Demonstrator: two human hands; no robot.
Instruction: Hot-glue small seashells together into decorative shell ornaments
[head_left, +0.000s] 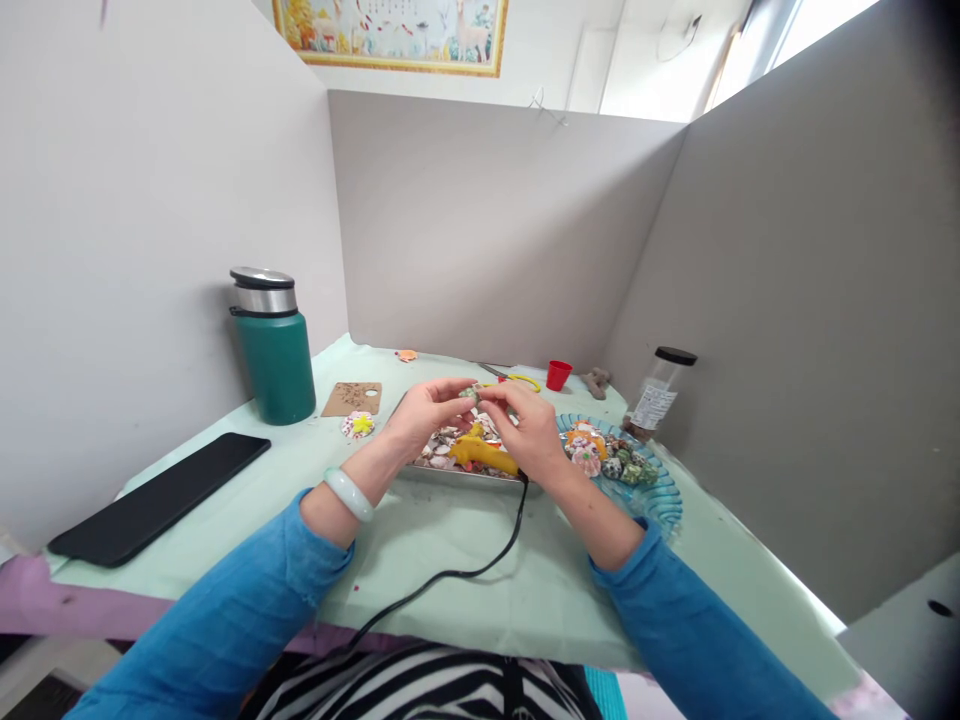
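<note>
A small green speckled shell (469, 395) is held up between the fingertips of my left hand (426, 412) and my right hand (525, 422). Both hands are closed in a pinch around it, and part of it is hidden by the fingers. Just below them, a yellow glue gun (484, 456) lies on a metal tray (457, 477) of mixed shell pieces (439, 450). Its black cord (450, 574) runs toward me over the table edge. Right of my right hand, a blue ribbed plate (667, 500) carries several similar speckled shells (630, 468) and a pinkish shell flower (586, 457).
On the left stand a green bottle (276, 365), a black flat case (161, 495), a brown card (352, 399) and a white flower with a yellow centre (361, 425). Behind are yellow-handled scissors (525, 381) and a red cup (559, 375). A clear jar (658, 395) stands right. Grey panels (487, 220) enclose the table.
</note>
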